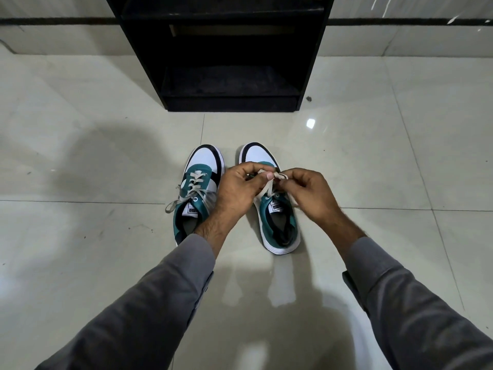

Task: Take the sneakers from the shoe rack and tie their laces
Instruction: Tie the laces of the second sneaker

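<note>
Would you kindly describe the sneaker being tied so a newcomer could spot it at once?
On the tiled floor before the black shoe rack stand two teal-and-white sneakers. It is the right sneaker, whose lace both hands pinch, left hand and right hand; the left sneaker's laces lie loose, untouched.

I count two sneakers in front of the shoe rack (221,62): the left sneaker (198,188) and the right sneaker (277,222), side by side on the floor (80,156), toes toward the rack. There is one shoe rack, black, with two open shelves that I can see. Each sneaker has one lace: the left lace (186,194) and the right lace (268,186). Two hands are mine, my left hand (237,190) and my right hand (310,193), with two grey sleeves (165,295).
</note>
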